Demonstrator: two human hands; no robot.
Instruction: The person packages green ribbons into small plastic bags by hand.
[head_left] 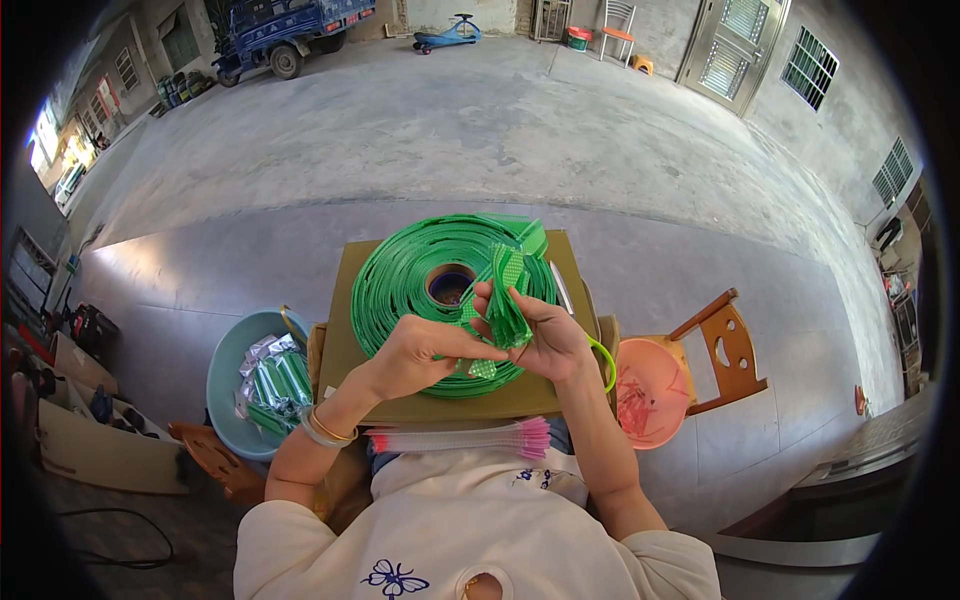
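Observation:
A large coil of green ribbon (pixel 392 290) lies flat on a brown board (pixel 350 270) in front of me. Folded green ribbon with a dotted pattern (pixel 508 290) stands up above the coil's right side, gripped between the thumb and fingers of my right hand (pixel 545 335). My left hand (pixel 430 350) reaches in from the left, its index finger pointing at the bottom of the folds; its fingers are drawn together, and what they pinch is too small to make out. Across my lap lies a bundle of clear strips with pink ends (pixel 460 440).
At left, a blue basin (pixel 228 390) holds green and silver packets. A pink basin (pixel 668 385) with red strips stands at right, beside a wooden chair (pixel 722 350). Yellow-green scissor handles (pixel 608 362) and a white pen-like object (pixel 561 285) lie at the board's right edge.

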